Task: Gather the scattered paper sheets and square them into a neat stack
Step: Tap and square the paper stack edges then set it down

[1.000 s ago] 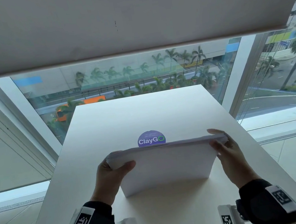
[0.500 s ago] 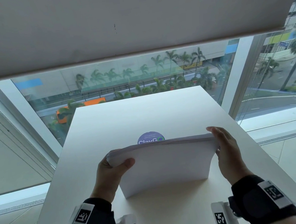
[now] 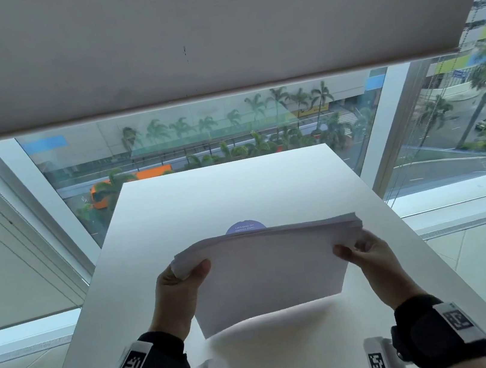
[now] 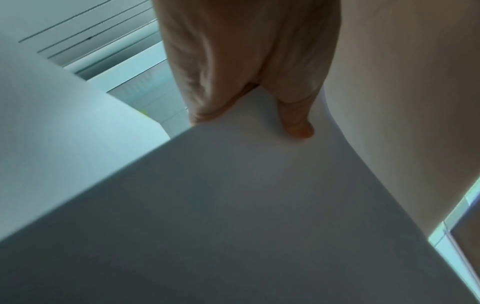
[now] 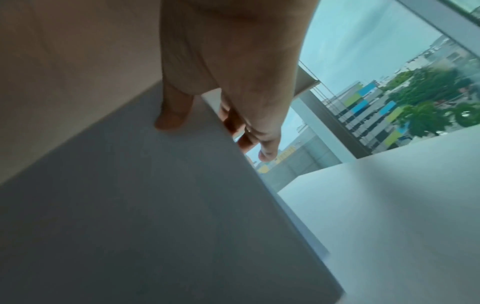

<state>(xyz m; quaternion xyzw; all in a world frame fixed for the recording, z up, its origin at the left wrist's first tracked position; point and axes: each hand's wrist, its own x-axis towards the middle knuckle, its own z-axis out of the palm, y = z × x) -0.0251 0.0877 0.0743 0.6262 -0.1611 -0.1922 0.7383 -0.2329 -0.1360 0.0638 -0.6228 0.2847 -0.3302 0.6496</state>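
Observation:
A stack of white paper sheets point(image 3: 267, 271) stands on edge above the white table point(image 3: 230, 195), tilted so its right side is higher. My left hand point(image 3: 182, 274) grips the stack's upper left corner, thumb on the near face. My right hand point(image 3: 362, 252) grips the upper right corner, thumb in front and fingers behind. The left wrist view shows the left hand point(image 4: 259, 115) on the stack point(image 4: 233, 205), with the thumb on the sheet. In the right wrist view my right hand point(image 5: 207, 121) pinches the paper point(image 5: 130, 205) at its edge. The top edge looks slightly fanned on the right.
A purple round sticker point(image 3: 245, 227) on the table peeks out just behind the stack. The table's far end meets a window point(image 3: 198, 146) with a roller blind point(image 3: 181, 35) above. Tiled floor point(image 3: 483, 258) lies on both sides.
The stack has lifted and tipped, its right side rising and covering more of the sticker. My right hand moved from the top edge to a thumb-front pinch on the right corner.

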